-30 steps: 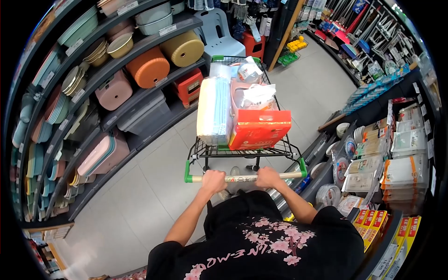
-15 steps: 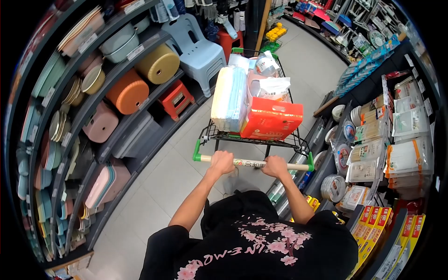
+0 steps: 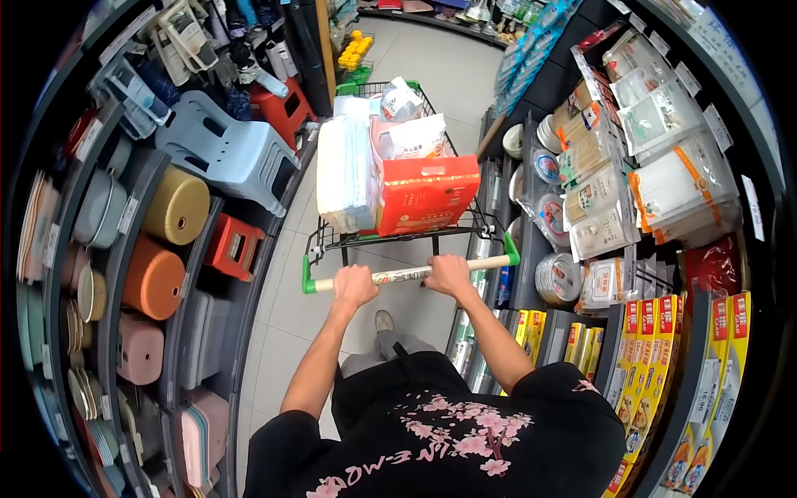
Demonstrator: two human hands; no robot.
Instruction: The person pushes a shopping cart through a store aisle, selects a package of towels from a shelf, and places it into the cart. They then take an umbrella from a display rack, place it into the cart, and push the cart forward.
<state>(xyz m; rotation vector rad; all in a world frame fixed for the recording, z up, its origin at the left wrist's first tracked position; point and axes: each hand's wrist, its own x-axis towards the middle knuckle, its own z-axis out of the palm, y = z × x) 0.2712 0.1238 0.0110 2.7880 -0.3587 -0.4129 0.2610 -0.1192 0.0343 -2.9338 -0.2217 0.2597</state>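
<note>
Both my left hand and my right hand are closed round the pale handle bar of a shopping cart, whose green end pieces stick out past them. Inside the black wire cart stands a red box on the right, nearest the handle. A tall plastic-wrapped pack in yellow, white and blue fills the left side. Behind the red box lie a white bag and a clear wrapped item, partly over something pink.
Curved shelves on the left hold an orange stool, a yellow stool and basins. A stack of blue plastic chairs stands at their far end. Right shelves carry packaged goods and yellow boxes. Tiled floor runs beyond the cart.
The view has swung to the right, and the cart has come further along the aisle, closer to the blue chairs. Both hands have stayed on the handle. A shoe now shows below it.
</note>
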